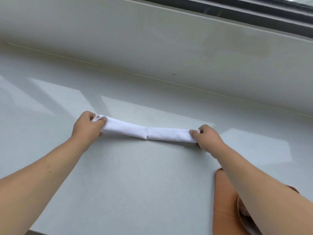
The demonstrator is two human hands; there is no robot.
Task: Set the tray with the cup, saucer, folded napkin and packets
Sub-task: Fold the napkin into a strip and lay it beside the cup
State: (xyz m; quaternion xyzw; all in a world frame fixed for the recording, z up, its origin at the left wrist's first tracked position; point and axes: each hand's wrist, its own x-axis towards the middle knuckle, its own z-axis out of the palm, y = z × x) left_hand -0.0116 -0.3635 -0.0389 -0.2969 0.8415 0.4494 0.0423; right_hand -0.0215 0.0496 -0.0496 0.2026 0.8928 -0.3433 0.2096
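A white napkin (147, 131), folded into a long narrow strip, lies across the pale counter (135, 180). My left hand (87, 127) pinches its left end and my right hand (207, 137) pinches its right end, holding the strip stretched between them. A crease shows at the strip's middle. At the lower right, an orange tray (223, 200) pokes out from under my right forearm, with the rim of a pale saucer (241, 216) on it. The cup and packets are hidden or out of view.
The counter runs back to a light upstand wall (152, 48) with a dark window frame (254, 12) above it. The counter's front edge shows at the bottom left.
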